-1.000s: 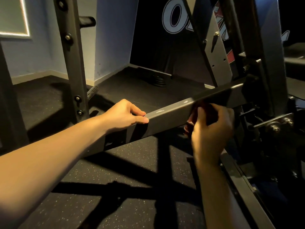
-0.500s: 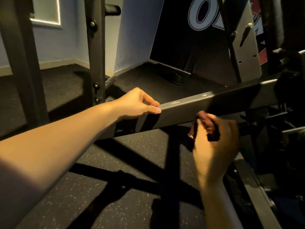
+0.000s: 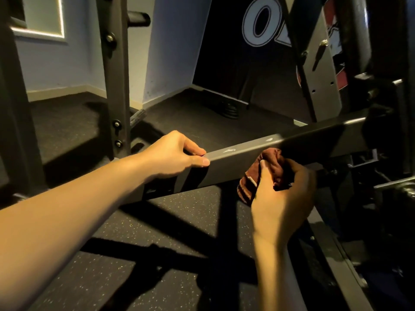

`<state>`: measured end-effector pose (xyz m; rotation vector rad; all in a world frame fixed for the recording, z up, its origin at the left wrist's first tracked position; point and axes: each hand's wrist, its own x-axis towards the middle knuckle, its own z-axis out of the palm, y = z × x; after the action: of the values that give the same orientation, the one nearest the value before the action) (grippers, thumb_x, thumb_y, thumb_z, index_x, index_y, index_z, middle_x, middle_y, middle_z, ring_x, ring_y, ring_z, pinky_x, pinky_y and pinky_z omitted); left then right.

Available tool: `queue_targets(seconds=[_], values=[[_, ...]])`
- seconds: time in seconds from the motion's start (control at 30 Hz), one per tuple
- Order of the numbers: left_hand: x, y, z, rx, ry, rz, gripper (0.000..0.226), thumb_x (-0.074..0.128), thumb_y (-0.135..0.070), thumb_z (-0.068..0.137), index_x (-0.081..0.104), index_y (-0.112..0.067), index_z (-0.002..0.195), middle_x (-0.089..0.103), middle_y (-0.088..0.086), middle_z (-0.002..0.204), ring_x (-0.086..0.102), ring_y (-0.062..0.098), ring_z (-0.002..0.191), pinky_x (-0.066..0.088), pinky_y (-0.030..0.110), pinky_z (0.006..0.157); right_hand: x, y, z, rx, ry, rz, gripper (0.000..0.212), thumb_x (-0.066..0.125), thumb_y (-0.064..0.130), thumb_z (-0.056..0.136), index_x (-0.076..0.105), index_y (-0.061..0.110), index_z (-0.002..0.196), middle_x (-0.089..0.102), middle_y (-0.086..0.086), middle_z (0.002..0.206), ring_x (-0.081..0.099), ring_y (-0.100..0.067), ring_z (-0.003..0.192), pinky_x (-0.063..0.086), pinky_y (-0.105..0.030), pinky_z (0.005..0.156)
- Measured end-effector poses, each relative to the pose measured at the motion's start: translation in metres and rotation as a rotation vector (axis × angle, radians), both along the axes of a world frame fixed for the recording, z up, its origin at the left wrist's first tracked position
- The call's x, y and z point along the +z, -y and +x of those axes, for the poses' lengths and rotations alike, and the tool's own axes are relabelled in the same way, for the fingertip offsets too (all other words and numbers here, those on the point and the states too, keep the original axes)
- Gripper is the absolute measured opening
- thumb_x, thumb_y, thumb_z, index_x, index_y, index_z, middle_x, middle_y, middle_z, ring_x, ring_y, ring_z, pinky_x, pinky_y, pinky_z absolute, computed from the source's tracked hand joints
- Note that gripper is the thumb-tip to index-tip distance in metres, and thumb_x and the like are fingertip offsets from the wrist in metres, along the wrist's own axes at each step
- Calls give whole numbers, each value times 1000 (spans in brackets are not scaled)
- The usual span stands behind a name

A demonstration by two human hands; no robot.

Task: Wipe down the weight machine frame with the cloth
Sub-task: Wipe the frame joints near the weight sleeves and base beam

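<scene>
While the left hand [image 3: 173,157] grips the frame beam [image 3: 235,167] rising rightward, the right hand [image 3: 283,198] clutches the cloth [image 3: 272,167] against it

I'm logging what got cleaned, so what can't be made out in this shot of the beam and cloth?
Head view only:
- Far face and underside of the beam: hidden by the beam itself.
- Its right end: lost in dark shadow.
- Most of the cloth: covered by the right hand; contact patch unseen.
- Outer fingers of the left hand: behind the hand itself.
</scene>
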<state>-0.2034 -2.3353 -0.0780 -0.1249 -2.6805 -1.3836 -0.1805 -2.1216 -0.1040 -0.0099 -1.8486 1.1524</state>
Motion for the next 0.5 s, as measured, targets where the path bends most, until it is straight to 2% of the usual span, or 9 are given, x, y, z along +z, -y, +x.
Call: queue_targets(seconds=[0.07,0.13,0.2,0.23,0.3,0.37,0.43,0.5], values=[[-2,0,0,7,-23,-22,37,77,-45,84,76,-29,117,70,-20,99,66,6,84,49,23,72,1,-3,3,-61,49,60,28,75,32,91,67,16,112,57,11,105,55,-5,96,35,-7,77],[-5,0,1,25,-67,-64,38,77,-49,84,75,-32,119,69,-20,96,62,1,85,50,26,78,3,-2,7,-78,61,82,28,73,34,92,67,15,111,65,5,103,59,-7,91,37,-7,74],[-8,2,2,17,-102,-96,40,75,-50,86,74,-33,122,68,-20,101,61,-1,90,50,27,84,8,2,11,-88,9,44,28,70,31,92,66,14,113,66,2,107,61,-7,95,41,-7,78],[-10,4,2,1,-110,-97,41,75,-48,88,72,-33,125,68,-20,106,60,-3,87,49,24,80,9,4,10,-96,-17,18,27,69,29,92,65,15,115,65,3,110,61,-5,100,42,-6,83],[-14,12,3,-24,-115,-69,43,74,-46,88,69,-34,129,68,-19,114,56,-6,67,43,17,66,8,12,9,-78,-20,-47,27,66,26,92,63,21,119,64,5,117,60,-4,108,45,-11,92],[-22,28,5,-31,-105,-35,40,74,-46,87,69,-37,125,68,-18,112,56,-1,55,42,15,56,-2,31,11,-31,30,-98,28,69,21,92,62,27,118,63,9,115,60,0,106,50,-16,93],[-32,44,7,-41,-84,-15,35,75,-48,84,69,-41,118,68,-21,110,65,4,65,52,22,59,-24,58,16,-56,14,24,25,74,13,89,65,19,112,61,8,105,57,7,96,48,-7,86],[-44,58,7,-46,-74,-26,37,75,-51,81,70,-42,117,67,-23,116,70,7,85,52,24,71,-50,84,22,13,38,156,23,76,9,87,66,14,107,61,6,102,58,4,91,46,-6,82]])
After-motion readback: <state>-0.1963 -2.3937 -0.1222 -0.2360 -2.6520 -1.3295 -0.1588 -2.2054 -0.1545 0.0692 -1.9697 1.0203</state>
